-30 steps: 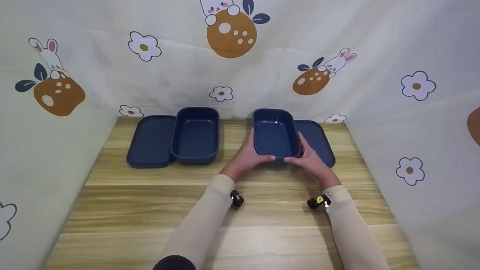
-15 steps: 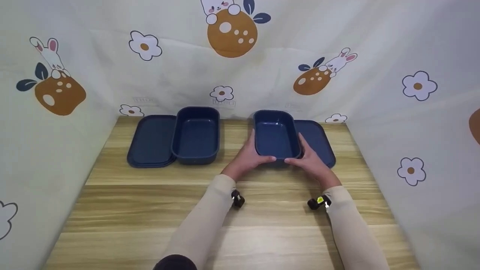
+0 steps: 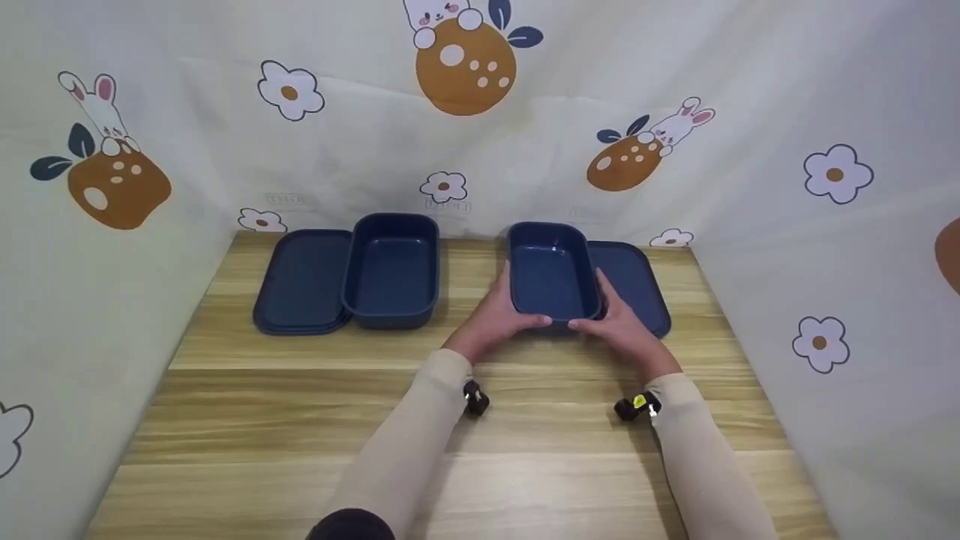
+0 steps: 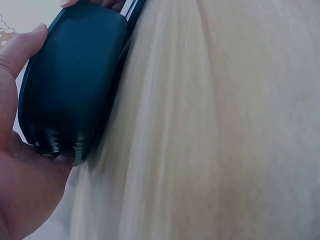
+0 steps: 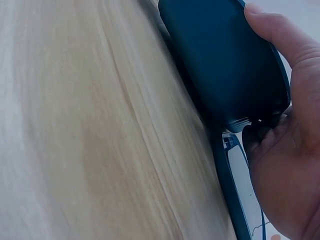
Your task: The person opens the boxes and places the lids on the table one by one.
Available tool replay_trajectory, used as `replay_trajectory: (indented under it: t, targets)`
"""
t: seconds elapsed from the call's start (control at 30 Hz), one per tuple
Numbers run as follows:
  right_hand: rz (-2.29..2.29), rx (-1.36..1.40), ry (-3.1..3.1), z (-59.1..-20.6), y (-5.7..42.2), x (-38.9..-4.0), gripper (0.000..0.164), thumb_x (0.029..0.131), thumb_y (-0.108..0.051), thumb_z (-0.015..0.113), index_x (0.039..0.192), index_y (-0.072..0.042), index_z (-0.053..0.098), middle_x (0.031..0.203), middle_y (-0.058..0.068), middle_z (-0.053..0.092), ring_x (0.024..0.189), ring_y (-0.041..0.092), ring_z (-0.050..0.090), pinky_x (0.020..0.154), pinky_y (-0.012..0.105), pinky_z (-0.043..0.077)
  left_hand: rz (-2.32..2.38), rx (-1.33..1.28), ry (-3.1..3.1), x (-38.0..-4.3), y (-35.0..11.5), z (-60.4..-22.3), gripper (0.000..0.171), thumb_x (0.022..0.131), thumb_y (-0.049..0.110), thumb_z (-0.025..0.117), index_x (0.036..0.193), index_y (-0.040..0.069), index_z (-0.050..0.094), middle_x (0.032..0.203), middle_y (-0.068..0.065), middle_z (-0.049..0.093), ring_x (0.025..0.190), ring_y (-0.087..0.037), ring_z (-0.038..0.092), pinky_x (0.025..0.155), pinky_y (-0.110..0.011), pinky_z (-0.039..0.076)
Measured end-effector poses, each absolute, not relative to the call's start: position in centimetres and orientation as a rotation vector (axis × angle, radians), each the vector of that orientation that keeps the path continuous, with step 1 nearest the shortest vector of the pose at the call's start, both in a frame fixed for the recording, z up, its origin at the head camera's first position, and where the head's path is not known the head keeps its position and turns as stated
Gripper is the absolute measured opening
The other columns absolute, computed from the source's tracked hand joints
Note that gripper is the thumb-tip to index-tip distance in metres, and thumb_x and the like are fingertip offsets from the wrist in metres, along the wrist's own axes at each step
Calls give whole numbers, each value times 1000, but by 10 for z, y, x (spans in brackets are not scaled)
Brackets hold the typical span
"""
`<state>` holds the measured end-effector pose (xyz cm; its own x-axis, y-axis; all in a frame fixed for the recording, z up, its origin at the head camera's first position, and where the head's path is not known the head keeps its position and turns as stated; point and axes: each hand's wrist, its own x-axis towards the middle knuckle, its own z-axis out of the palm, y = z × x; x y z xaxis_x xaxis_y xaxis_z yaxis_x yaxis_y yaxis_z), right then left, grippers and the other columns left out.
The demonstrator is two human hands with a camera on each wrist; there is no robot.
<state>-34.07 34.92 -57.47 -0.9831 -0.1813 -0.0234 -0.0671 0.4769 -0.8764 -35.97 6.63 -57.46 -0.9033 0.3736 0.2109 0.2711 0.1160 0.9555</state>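
Both hands hold a dark blue rectangular food container (image 3: 553,281), open at the top, from its two sides. My left hand (image 3: 495,311) grips its left side, thumb laid along the near rim. On the opposite side my right hand (image 3: 624,322) does the same, and the two thumbs point at each other. Seen from the left wrist, the container's near wall (image 4: 75,75) stands close over the wood, with fingers tucked in at the bottom edge. A flat blue lid (image 3: 637,289) lies to the right, partly hidden behind the container and the right hand.
To the left stands a second open blue container (image 3: 391,277), its edge overlapping another blue lid (image 3: 304,285). Patterned cloth (image 3: 360,150) walls in the wooden table (image 3: 300,420) at the back and both sides.
The held container has shifted very slightly down in the head view, towards me, with both hands keeping their grip. The other container and the lids stay put.
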Motion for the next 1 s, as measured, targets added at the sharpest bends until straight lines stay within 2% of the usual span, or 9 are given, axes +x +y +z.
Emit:
replay_trajectory:
  t: [0.2, 0.47, 0.67, 0.8, 0.9, 1.0]
  targets:
    - [-1505, -209, 2614, -577, 350, -340, 131, 88, -41, 95, 180, -17, 4, 185, 13, 11, 168, 31, 12, 135, 55, 9, 1927, 675, 2298, -360, 67, -579, 135, 78, 16, 102, 178, 15, 11, 175, -19, 35, 156, -44, 41, 131, -55, 29]
    - [-1518, -214, 2614, -581, 351, -340, 131, 89, -40, 95, 180, -19, 3, 185, 12, 10, 166, 30, 16, 134, 56, 12, 1919, 609, 2321, -360, 68, -584, 139, 80, 21, 102, 179, 12, 5, 180, -22, 23, 161, -41, 34, 132, -51, 26]
    - [-1543, -217, 2611, -581, 349, -340, 129, 90, -35, 94, 180, -18, 3, 185, 13, 9, 168, 31, 11, 135, 55, 9, 1904, 590, 2319, -361, 68, -586, 139, 81, 19, 101, 178, 7, 1, 183, -21, 16, 165, -37, 27, 134, -48, 22]
    - [-1591, -226, 2577, -583, 350, -340, 128, 90, -32, 94, 179, -15, 3, 185, 14, 9, 169, 29, 7, 135, 52, 7, 1856, 571, 2317, -360, 66, -583, 142, 82, 26, 100, 177, 5, -4, 184, -20, 10, 167, -33, 20, 134, -45, 18]
    - [-1582, -213, 2580, -584, 354, -337, 127, 92, -30, 92, 179, -13, 1, 185, 15, 7, 169, 30, 6, 135, 51, 7, 1783, 514, 2358, -358, 62, -577, 145, 82, 40, 100, 177, 8, -5, 184, -18, 9, 167, -32, 19, 134, -46, 19]
    - [-1576, -182, 2595, -583, 358, -332, 118, 98, -28, 86, 179, -11, 1, 185, 15, 5, 170, 31, 6, 136, 50, 8, 1694, 466, 2421, -355, 57, -569, 141, 84, 52, 95, 178, 10, -1, 184, -17, 8, 168, -34, 18, 134, -49, 20]
